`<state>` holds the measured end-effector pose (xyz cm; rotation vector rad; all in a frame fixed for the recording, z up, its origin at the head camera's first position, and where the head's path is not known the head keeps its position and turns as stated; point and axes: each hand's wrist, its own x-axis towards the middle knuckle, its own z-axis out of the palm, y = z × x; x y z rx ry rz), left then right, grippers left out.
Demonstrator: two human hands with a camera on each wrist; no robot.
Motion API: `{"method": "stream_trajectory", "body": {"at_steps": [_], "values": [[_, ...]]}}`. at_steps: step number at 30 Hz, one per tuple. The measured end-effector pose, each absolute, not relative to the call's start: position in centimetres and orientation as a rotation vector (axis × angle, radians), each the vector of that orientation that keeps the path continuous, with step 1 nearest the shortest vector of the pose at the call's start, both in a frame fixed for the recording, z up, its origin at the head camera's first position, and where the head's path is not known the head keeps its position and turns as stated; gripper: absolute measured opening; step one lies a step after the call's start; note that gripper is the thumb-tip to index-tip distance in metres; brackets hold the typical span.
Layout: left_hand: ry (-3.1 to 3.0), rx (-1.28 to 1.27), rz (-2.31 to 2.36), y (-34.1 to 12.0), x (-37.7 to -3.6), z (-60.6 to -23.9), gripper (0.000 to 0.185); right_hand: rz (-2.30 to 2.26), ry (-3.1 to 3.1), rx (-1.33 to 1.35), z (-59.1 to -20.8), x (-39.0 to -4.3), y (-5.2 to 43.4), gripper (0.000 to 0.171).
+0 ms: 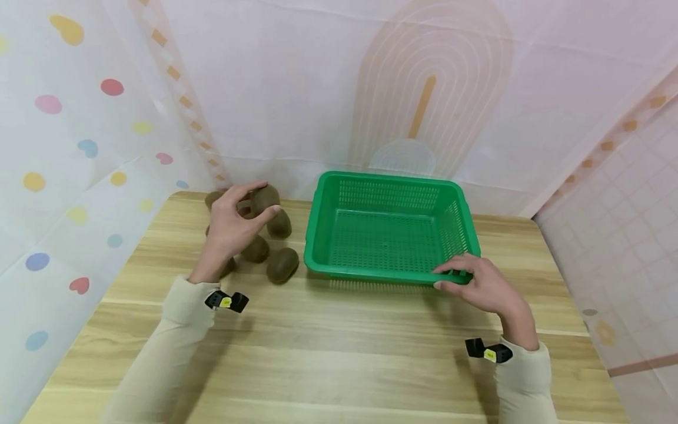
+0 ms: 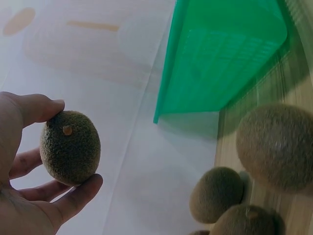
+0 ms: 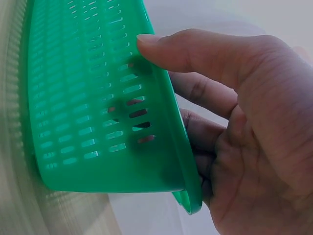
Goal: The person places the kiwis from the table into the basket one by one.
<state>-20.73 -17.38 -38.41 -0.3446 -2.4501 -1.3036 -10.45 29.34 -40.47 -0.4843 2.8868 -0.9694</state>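
Between thumb and fingers my left hand (image 1: 233, 224) grips a brown fuzzy kiwi (image 1: 265, 201), raised over the other kiwis at the back left of the table. The left wrist view shows that same kiwi (image 2: 71, 148) pinched at both ends, clear of the wall behind. My right hand (image 1: 484, 285) holds the front right corner of a green plastic basket (image 1: 371, 274). In the right wrist view the thumb lies on the outside of the basket wall (image 3: 98, 166), with the other fingers over the rim and partly hidden behind it. Nothing lies inside the basket.
Several kiwis sit around the left hand, among them one kiwi (image 1: 283, 265) nearest the basket and another kiwi (image 1: 279, 224) behind it. Some are partly covered by the hand. The wooden table (image 1: 339, 359) meets a patterned cloth wall (image 1: 296, 106) at the back.
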Motion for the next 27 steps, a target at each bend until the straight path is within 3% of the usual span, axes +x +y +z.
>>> {"method": "stream_trajectory", "body": {"at_steps": [27], "values": [[-2.459,-0.460,-1.468,-12.9,-20.4,-39.2,0.050,-0.990,2.864,-0.491,-40.3,-10.5,29.4,0.017]]}}
